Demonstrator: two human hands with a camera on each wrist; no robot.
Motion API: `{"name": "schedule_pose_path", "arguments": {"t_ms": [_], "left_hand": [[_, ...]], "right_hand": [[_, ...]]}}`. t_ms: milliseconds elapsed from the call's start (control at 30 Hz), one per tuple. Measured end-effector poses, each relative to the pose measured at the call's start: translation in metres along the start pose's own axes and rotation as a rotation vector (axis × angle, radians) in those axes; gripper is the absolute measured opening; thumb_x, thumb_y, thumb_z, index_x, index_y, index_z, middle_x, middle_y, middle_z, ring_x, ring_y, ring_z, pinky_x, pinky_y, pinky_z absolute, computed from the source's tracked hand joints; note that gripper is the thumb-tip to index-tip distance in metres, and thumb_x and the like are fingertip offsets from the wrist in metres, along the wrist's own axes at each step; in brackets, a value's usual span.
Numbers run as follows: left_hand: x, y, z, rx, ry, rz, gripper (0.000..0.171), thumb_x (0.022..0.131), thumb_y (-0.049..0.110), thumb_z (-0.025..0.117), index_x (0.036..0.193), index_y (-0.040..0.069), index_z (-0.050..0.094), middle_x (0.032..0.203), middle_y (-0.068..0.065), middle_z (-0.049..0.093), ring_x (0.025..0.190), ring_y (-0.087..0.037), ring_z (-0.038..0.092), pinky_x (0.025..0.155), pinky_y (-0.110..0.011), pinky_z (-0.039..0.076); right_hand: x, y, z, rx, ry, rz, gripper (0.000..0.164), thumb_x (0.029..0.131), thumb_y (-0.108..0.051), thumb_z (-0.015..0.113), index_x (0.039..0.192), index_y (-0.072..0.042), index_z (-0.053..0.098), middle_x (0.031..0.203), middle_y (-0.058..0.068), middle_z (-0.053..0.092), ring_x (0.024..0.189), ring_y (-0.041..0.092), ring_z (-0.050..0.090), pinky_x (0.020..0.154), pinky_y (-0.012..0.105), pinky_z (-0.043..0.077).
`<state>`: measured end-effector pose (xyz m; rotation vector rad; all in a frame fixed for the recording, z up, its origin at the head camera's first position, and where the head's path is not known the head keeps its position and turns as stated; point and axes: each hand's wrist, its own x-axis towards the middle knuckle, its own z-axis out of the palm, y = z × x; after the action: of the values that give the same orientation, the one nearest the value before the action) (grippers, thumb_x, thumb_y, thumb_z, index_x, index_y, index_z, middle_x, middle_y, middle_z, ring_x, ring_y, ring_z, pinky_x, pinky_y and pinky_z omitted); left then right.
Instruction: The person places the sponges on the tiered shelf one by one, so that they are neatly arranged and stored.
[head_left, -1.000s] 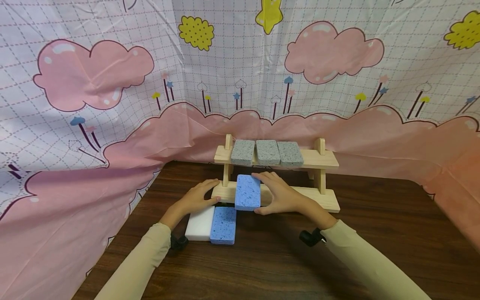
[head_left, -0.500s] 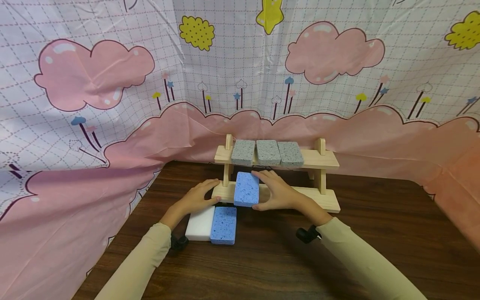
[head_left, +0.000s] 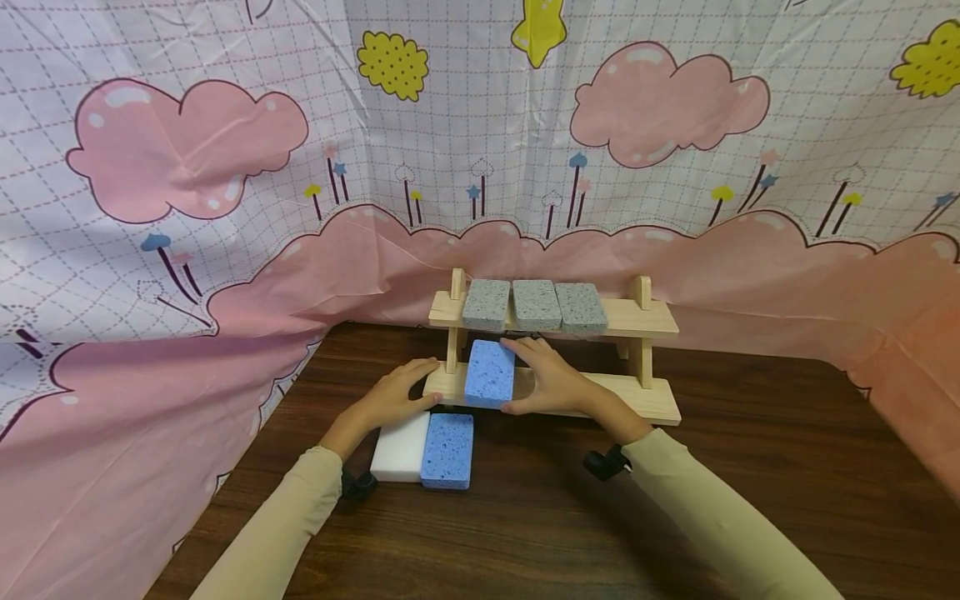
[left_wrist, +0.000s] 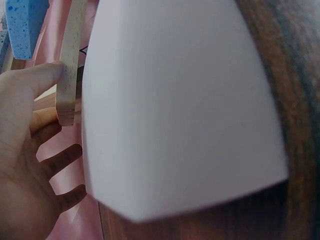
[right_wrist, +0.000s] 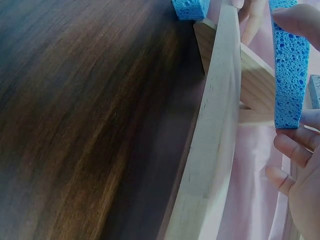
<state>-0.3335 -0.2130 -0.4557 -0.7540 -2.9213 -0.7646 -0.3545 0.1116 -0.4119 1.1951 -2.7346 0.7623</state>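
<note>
My right hand [head_left: 551,382] pinches a blue sponge [head_left: 490,372] by its near and far edges, thumb in front and fingers behind. In the head view the sponge overlaps the lower board of a two-tier wooden shelf [head_left: 622,394]. The right wrist view shows the held sponge [right_wrist: 291,75] edge-on, apart from the board's front edge. At the shelf's left end my left hand [head_left: 392,394] grips the lower board, thumb on its front edge and fingers behind. On the table near that hand lie a white sponge [head_left: 401,450] and a second blue sponge [head_left: 447,451], side by side.
Several things line the upper board: a left grey sponge [head_left: 486,303], a middle one and a right one in a row. A patterned pink and white curtain [head_left: 787,292] hangs behind the shelf. The dark wooden table [head_left: 555,517] extends in front.
My right hand has moved the held blue sponge slightly up and left, farther over the lower board. The left hand and the sponges on the table stay where they were.
</note>
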Motion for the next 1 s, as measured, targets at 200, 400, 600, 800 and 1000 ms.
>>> {"name": "schedule_pose_path", "arguments": {"t_ms": [200,400,600,800,1000], "left_hand": [[0.000,-0.001,0.000,-0.001,0.000,-0.001,0.067,0.101,0.041,0.061,0.157,0.011,0.040,0.163,-0.012,0.038,0.148,-0.042,0.038,0.115,-0.067,0.033],[0.000,0.000,0.000,-0.006,-0.002,0.003,0.067,0.101,0.040,0.062,0.157,0.010,0.040,0.163,-0.013,0.038,0.148,-0.042,0.038,0.115,-0.067,0.033],[-0.001,0.000,0.001,0.004,0.007,0.009,0.067,0.101,0.039,0.062,0.157,0.009,0.040,0.162,-0.013,0.039,0.147,-0.042,0.038,0.115,-0.067,0.033],[-0.001,0.000,0.002,0.003,0.012,0.007,0.067,0.101,0.040,0.062,0.157,0.009,0.040,0.162,-0.012,0.039,0.148,-0.042,0.038,0.115,-0.066,0.033],[-0.002,0.000,0.001,0.000,0.010,0.003,0.067,0.101,0.040,0.062,0.157,0.010,0.040,0.162,-0.012,0.039,0.147,-0.042,0.038,0.115,-0.067,0.033]], "right_hand": [[0.003,0.000,0.003,0.006,-0.005,0.006,0.110,0.073,-0.051,0.087,0.160,-0.011,0.032,0.150,0.015,0.048,0.124,0.029,0.046,0.102,0.057,0.044],[0.005,0.002,0.009,0.002,0.002,-0.001,0.109,0.074,-0.050,0.086,0.160,-0.010,0.033,0.150,0.015,0.048,0.127,0.031,0.046,0.103,0.058,0.043],[0.008,0.003,0.015,-0.015,-0.002,-0.008,0.109,0.074,-0.052,0.085,0.160,-0.009,0.033,0.151,0.014,0.048,0.127,0.033,0.045,0.104,0.060,0.042],[0.011,0.004,0.020,-0.049,0.010,-0.043,0.109,0.074,-0.053,0.083,0.159,-0.006,0.034,0.149,0.014,0.050,0.122,0.032,0.048,0.099,0.057,0.044],[0.015,0.004,0.023,-0.071,0.003,-0.043,0.109,0.076,-0.055,0.081,0.160,-0.008,0.031,0.151,0.014,0.048,0.124,0.032,0.047,0.098,0.057,0.044]]}}
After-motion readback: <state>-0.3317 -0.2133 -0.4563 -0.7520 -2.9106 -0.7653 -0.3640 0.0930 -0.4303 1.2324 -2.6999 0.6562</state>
